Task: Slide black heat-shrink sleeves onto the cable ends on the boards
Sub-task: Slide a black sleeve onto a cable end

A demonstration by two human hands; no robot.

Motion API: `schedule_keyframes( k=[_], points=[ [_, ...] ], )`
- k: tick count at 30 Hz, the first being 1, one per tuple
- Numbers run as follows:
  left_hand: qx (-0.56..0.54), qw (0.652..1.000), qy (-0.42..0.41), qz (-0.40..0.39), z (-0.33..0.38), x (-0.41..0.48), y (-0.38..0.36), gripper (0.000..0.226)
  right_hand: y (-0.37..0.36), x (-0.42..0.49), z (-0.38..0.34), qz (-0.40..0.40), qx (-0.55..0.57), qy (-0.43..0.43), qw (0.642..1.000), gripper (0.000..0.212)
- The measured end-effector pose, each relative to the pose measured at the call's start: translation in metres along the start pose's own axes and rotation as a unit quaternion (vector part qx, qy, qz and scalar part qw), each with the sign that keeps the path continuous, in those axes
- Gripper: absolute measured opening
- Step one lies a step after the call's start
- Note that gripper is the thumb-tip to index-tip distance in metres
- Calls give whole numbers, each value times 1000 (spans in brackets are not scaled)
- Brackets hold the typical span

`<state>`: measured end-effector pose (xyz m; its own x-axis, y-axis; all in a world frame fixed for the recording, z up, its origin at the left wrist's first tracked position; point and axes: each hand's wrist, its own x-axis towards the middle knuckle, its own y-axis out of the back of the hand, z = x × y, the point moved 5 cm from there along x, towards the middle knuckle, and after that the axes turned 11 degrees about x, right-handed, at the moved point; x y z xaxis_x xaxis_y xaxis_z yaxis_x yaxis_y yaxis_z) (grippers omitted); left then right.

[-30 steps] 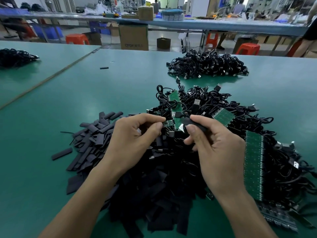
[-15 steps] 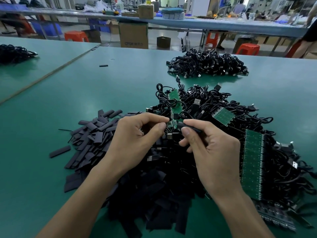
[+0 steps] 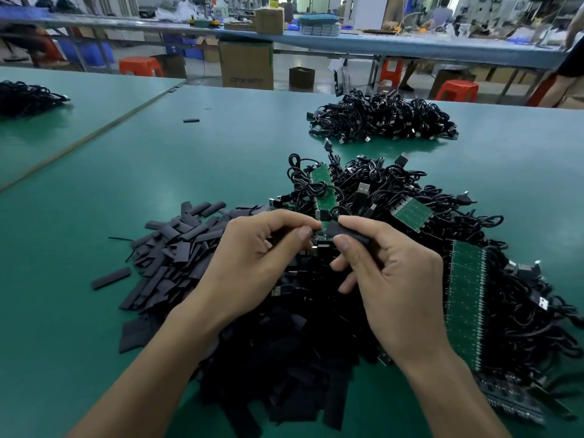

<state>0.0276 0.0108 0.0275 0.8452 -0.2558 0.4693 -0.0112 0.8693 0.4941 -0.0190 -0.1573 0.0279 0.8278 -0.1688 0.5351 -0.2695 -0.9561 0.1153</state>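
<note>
Pinching the short black heat-shrink sleeve (image 3: 344, 233) in the right hand (image 3: 398, 279) thumb-and-forefinger grip, at 12 o'clock from both wrists above the green bench (image 3: 189, 172), align its open mouth squarely with the cable end, which is largely hidden, while the left hand (image 3: 249, 267) grip, clenched on the narrow green circuit board (image 3: 325, 197), steadies it.

A black heat-shrink sleeve (image 3: 349, 234), pinched in the right hand (image 3: 398, 289), lies nearly level at the near-left edge of the cable heap (image 3: 395, 191), its mouth at the near tip of a narrow green board (image 3: 323, 192) that the left hand (image 3: 252, 263) pinches. Loose sleeves (image 3: 177, 251) lie piled left of the heap.
</note>
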Motion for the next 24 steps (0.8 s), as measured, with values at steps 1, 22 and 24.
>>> schedule_keyframes(
  k=[1, 22, 24],
  points=[
    [-2, 1000, 2, 6, -1, 0, 1, 16, 2, 0, 0, 5, 10, -3, 1000, 20],
    [-28, 998, 2, 52, 5, 1, 6, 14, 0, -3, -4, 32, 40, -8, 999, 21],
    [-29, 998, 0, 48, 5, 0, 6, 14, 0, -3, -5, 32, 44, -4, 999, 20]
  ],
)
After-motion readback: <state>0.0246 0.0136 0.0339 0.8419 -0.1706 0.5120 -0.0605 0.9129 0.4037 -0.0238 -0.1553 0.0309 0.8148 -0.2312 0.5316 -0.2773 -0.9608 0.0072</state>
